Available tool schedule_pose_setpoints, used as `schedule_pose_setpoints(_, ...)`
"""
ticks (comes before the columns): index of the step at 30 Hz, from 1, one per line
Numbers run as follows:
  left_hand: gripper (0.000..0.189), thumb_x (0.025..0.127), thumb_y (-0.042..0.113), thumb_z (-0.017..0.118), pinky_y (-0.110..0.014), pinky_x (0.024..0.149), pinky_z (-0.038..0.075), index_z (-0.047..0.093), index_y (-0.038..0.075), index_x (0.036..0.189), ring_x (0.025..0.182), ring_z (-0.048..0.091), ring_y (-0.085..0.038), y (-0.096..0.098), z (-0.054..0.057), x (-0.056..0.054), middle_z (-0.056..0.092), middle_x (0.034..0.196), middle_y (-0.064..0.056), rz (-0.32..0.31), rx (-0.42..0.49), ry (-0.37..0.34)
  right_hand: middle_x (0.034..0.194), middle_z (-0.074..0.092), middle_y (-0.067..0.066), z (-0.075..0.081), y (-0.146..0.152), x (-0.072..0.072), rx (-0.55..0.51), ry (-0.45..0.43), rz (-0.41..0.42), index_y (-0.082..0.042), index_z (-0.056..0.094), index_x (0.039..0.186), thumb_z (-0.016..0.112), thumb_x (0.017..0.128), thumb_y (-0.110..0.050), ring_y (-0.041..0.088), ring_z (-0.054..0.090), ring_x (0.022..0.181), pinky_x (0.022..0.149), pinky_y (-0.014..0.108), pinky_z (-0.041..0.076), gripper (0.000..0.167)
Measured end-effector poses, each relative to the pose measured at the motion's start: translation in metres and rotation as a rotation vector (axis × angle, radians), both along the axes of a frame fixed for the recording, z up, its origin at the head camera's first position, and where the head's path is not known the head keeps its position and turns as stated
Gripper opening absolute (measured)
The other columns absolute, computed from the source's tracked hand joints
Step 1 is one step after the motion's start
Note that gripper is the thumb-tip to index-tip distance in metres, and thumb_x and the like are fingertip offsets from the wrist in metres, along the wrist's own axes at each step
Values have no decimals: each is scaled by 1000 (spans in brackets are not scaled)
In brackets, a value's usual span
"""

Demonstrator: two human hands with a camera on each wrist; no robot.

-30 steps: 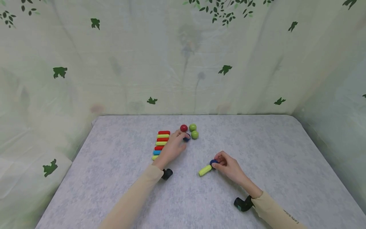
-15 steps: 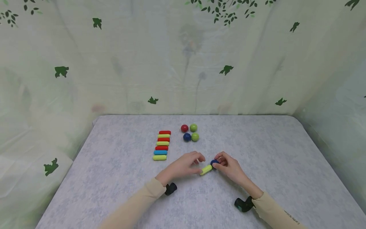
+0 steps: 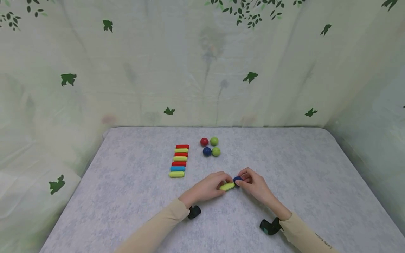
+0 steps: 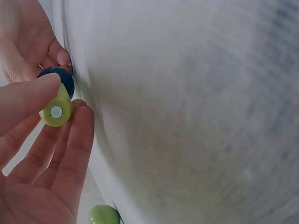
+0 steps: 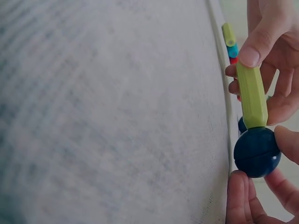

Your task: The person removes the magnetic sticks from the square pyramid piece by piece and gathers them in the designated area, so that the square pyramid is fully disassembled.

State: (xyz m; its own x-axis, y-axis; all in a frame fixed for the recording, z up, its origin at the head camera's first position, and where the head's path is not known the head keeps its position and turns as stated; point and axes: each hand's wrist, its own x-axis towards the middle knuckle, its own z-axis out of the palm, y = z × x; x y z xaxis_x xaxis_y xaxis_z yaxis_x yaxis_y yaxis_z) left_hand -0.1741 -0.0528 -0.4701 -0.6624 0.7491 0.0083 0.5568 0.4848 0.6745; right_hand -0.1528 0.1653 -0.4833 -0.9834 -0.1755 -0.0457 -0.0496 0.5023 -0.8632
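Note:
My left hand [image 3: 212, 186] pinches the far end of a yellow-green rod [image 3: 227, 186] between thumb and fingers. The rod's other end meets a dark blue ball [image 5: 257, 152], which my right hand [image 3: 254, 184] holds between thumb and fingertips. In the right wrist view the rod is faceted and sits end-on against the ball, which has a seam line around it. A round pale disc shows in the rod's free end [image 4: 56, 112] in the left wrist view. Both hands are close over the front middle of the table.
To the left, a column of red, yellow-green and blue rods [image 3: 179, 163] lies on the grey table [image 3: 126, 196]. Behind my hands sit a red ball [image 3: 204, 142], a second blue ball [image 3: 207, 151] and two green balls [image 3: 216, 151]. A printed curtain [image 3: 177, 70] hangs behind the table.
My left hand has left the group of balls, come forward and right, and taken hold of the yellow-green rod. My right hand has stayed on the blue ball.

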Motion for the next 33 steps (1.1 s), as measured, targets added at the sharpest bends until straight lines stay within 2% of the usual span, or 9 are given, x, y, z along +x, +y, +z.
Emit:
schedule_pose_setpoints(3,36,87,1,69,-17,77,46,59,12,120,91,54,-6,-1,-1,0,58,112,3,7,15,-2,94,60,6,0,0,0,3,4,1,-10,59,104,70,89,-23,16,57,81,70,32,48,23)
schedule_pose_setpoints(9,33,87,-5,64,-19,81,46,63,9,116,94,56,-5,-3,0,2,63,112,2,-23,38,-17,94,61,6,1,0,-1,12,24,3,-9,59,105,69,90,-20,16,58,80,69,31,48,21)
schedule_pose_setpoints(14,32,87,-6,61,-21,84,46,64,10,115,95,56,-6,-12,5,1,63,112,3,29,37,-24,94,61,6,2,-1,-1,20,14,0,-8,59,105,69,89,-20,16,57,81,68,30,48,22)
schedule_pose_setpoints(21,33,87,-9,57,-24,88,46,63,11,113,97,55,-9,-33,8,1,62,110,3,35,30,11,94,60,5,3,-2,-2,35,2,-4,-8,60,105,68,90,-21,16,57,80,68,30,47,22)
schedule_pose_setpoints(24,32,87,-8,57,-27,88,46,62,12,112,95,54,-10,-44,9,3,61,108,4,66,24,36,94,60,5,2,-1,-2,36,0,2,-9,60,105,69,89,-20,16,57,80,69,30,47,21)
schedule_pose_setpoints(33,22,87,1,65,-31,83,48,62,14,104,91,53,-11,-84,14,9,58,100,8,215,-3,105,93,60,3,2,1,-3,23,6,36,-10,60,106,68,90,-22,16,56,80,69,32,47,22)
